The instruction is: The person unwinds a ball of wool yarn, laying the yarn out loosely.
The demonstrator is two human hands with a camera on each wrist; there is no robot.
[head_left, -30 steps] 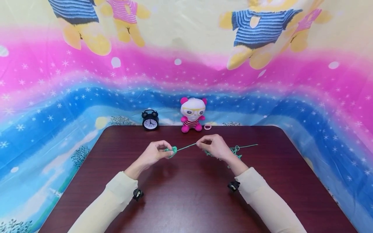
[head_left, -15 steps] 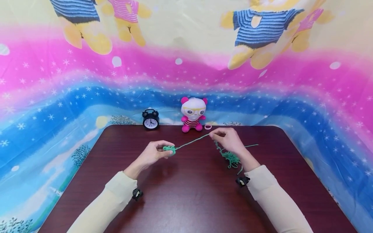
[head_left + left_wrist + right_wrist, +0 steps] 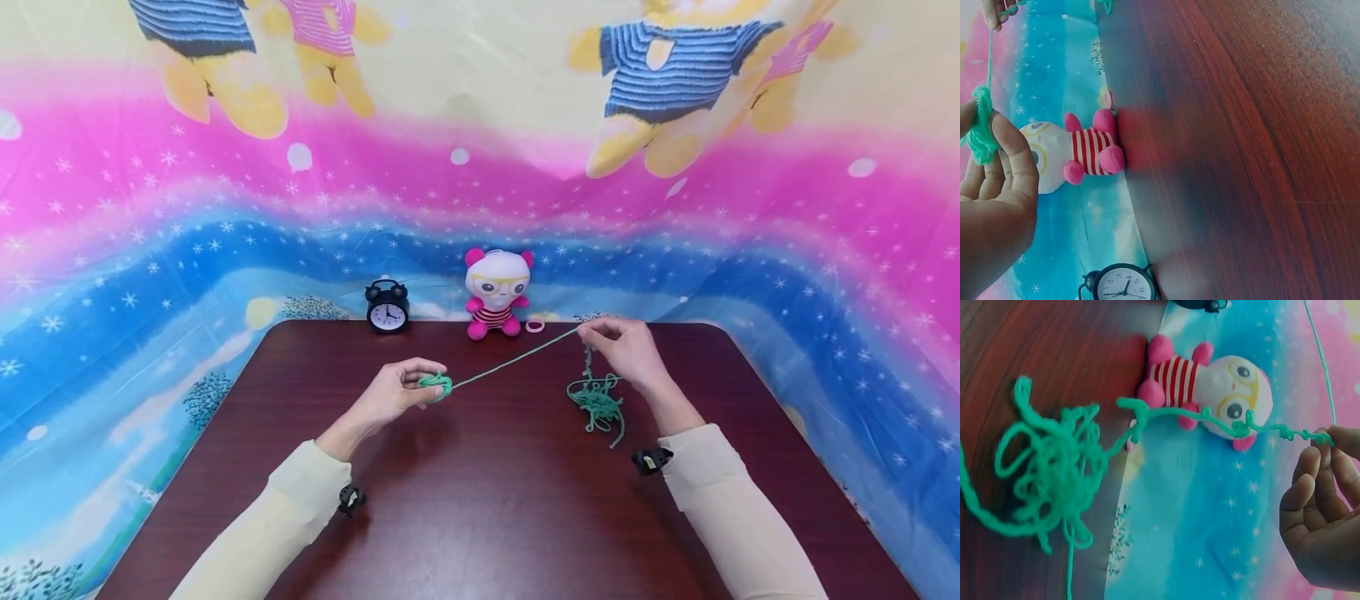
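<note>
Green yarn runs between the two hands. The left hand [image 3: 390,398] pinches a small wound bundle of green yarn [image 3: 982,128] between thumb and fingers, above the table. From that bundle a straight yarn strand [image 3: 517,358] slants up to the right hand [image 3: 626,350], whose thumb and fingertips pinch it. Below the right hand, a kinked, knotted length of the yarn [image 3: 1204,419] hangs down to a loose tangle of green yarn [image 3: 597,402] on the table. In the right wrist view the tangle shows several loops and a loose tail.
A black alarm clock [image 3: 387,308] stands at the table's back edge. A pink and white plush panda [image 3: 498,296] sits right of it, beside a small pink ring [image 3: 535,327]. Behind the dark wooden table [image 3: 480,517] hangs a printed cloth [image 3: 450,200].
The right hand has moved right and slightly up, so the strand between the hands is longer. The tangle is now uncovered beneath it. The left hand stays nearly in place with its bundle.
</note>
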